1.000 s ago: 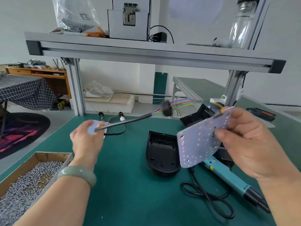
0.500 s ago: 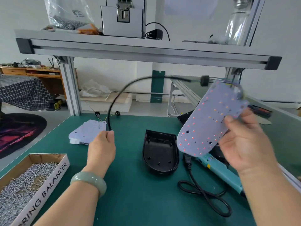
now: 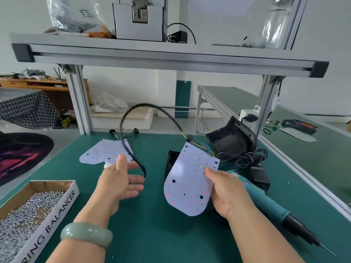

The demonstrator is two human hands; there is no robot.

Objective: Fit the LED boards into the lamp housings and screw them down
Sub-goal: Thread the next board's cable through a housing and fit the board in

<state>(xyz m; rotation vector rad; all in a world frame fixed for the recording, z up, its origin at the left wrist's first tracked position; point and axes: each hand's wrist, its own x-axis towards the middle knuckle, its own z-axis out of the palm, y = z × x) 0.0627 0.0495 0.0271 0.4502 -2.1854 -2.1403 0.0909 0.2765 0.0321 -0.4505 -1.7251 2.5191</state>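
over the green mat (image 3: 152, 236), right hand (image 3: 228, 194): thumb and fingers pinch the LED board (image 3: 187, 184) by its right edge, tilted, dotted face towards the camera
left hand (image 3: 119, 183): palm turned inward, fingers spread and relaxed, holding nothing
cable (image 3: 152, 109): arches from the board; its free end is just beside the left fingertips
lamp housing (image 3: 171, 160): on the mat, mostly hidden behind the board
box (image 3: 57, 209): screws inside; its side reads "RING BALANCER"

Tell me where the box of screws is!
The box of screws sits bottom left in the head view, on the green table, left of the left hand.
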